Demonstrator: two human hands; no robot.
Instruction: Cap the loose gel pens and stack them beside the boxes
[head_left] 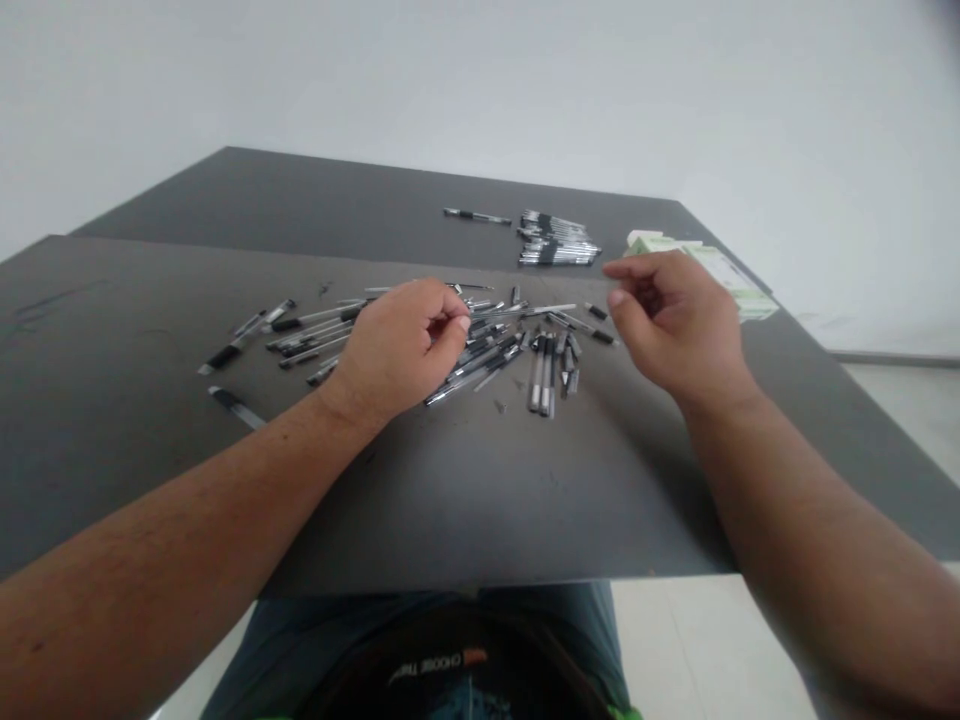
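Left hand (403, 345) curls over loose, clear-plastic, black-gripped pens (474, 374); grip not determinable. Right hand (675, 325) stands unclosed, fingertips parted. Aligned clear-and-black pens (556, 253) lie farther back, presumably for separation.

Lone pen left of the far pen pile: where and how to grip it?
Probably around the dark grip of the lone pen, pinching its near and far sides from above: it lies flat, roughly crosswise, with bare tabletop along both long sides.

Shiny plastic on my smooth, low-sheen tabletop (465, 500).
My pens (553, 254) have glossy plastic barrels (582, 255), matt grips (223, 357); the carton (724, 275) looks like paperboard, my trousers (259, 655) cloth.
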